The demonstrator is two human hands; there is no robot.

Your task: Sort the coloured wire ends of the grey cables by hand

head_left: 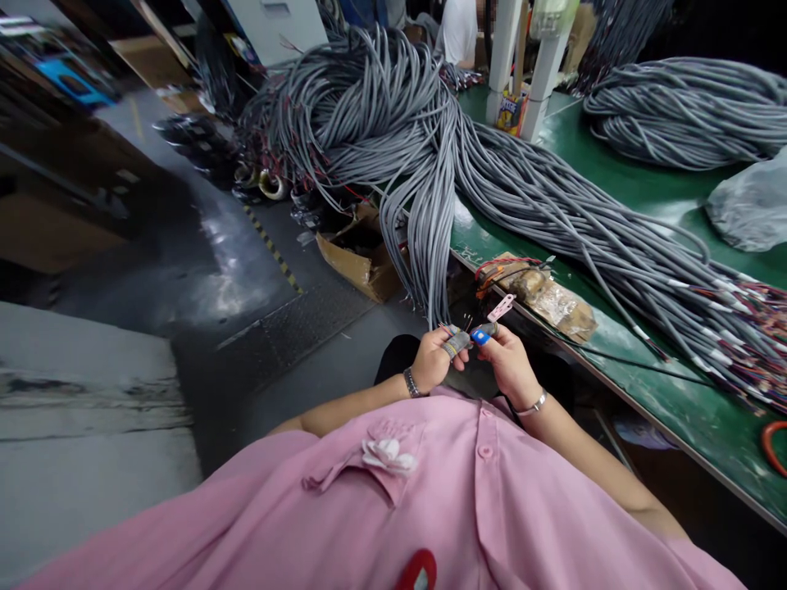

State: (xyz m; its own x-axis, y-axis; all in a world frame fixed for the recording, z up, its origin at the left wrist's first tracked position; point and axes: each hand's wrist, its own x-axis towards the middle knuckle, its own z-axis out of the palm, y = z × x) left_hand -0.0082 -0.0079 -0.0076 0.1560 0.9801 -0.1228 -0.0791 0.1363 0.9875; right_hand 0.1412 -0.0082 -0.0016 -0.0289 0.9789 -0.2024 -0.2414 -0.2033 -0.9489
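In front of my body, my left hand [435,358] is closed in a pinch, with grey covers on its fingers. Thin wire ends [468,320] stick up between the two hands. My right hand [505,365] pinches close beside it, a blue wrap on the thumb; its fingertips meet the wires, though the exact grip is hidden. Just behind my left hand hangs a thick bundle of grey cables [430,238], draped over the bench edge. A pink flat piece with holes [501,307] is right above my right hand, at the bench edge.
Long grey cables with stripped coloured ends cross the green bench [652,373]. A taped brown block [547,295] lies at its edge. Further back are a coiled cable bundle [689,111] and a plastic bag [750,205]. An open cardboard box [353,266] stands on the floor.
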